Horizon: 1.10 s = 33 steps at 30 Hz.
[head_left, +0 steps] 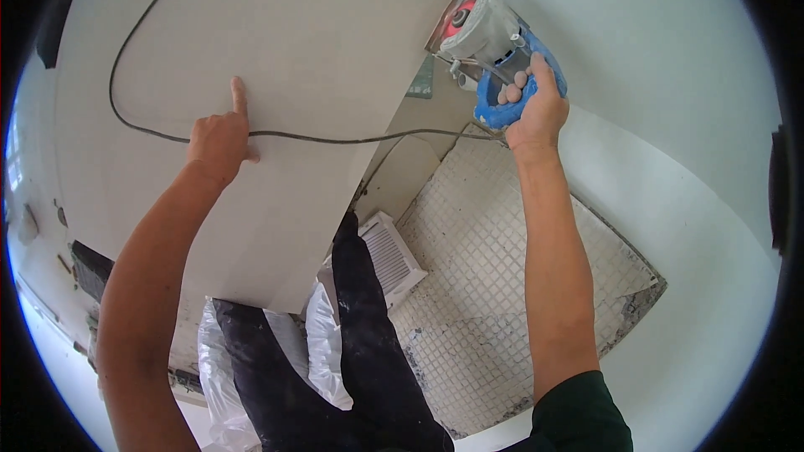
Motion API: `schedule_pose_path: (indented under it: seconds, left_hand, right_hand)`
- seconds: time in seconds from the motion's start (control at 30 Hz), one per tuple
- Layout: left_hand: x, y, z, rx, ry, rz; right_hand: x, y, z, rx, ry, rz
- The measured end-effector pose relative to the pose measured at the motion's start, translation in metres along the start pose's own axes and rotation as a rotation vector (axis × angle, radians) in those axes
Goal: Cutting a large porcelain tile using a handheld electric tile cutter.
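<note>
My right hand is wrapped round the blue handle of a dusty circular cutter, with a red disc-shaped part on its left side. Its metal base plate is at the right edge of a large pale slab; whether they touch, I cannot tell. A black power cord runs from the cutter across the slab and curves away to the far left. Over the slab, my left hand has its index finger stretched forward and its thumb out. The other fingers look curled round the cord, partly hidden.
Below the cutter lies a dusty gridded floor panel. A white louvred vent or grille leans near my leg. White plastic sacks sit by my dark trousers. A smooth pale wall curves along the right.
</note>
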State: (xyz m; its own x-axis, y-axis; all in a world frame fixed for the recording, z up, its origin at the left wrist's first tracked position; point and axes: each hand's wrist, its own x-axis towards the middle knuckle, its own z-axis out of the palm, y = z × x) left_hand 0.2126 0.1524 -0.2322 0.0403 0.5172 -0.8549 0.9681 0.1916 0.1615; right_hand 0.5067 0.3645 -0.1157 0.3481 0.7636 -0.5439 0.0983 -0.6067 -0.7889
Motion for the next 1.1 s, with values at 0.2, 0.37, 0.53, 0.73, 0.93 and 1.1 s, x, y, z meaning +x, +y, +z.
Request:
schedule_pose_path:
  seconds: [0.2,0.37,0.53,0.73,0.93,1.1]
  left_hand:
    - [0.001,0.0,0.005,-0.012,-0.011,0.004]
    - [-0.007,0.004,-0.004,-0.024,-0.016,0.021]
    - [-0.005,0.011,-0.01,-0.007,-0.059,0.03]
    - [-0.008,-0.004,0.003,-0.044,-0.03,0.003]
    - [0.014,0.017,-0.004,-0.09,0.111,0.116]
    - [-0.024,0.009,0.005,-0.128,0.187,0.031]
  right_hand:
    - [0.0,-0.001,-0.003,0.01,0.024,0.007]
    - [0.0,-0.004,-0.005,-0.006,0.028,-0.014]
    - [0.004,-0.008,-0.011,-0.016,0.045,-0.027]
    - [0.002,0.005,0.004,-0.012,-0.003,-0.007]
    - [0.019,-0.037,-0.006,0.087,-0.186,0.14]
    - [-0.006,-0.021,-0.006,-0.063,0.07,0.007]
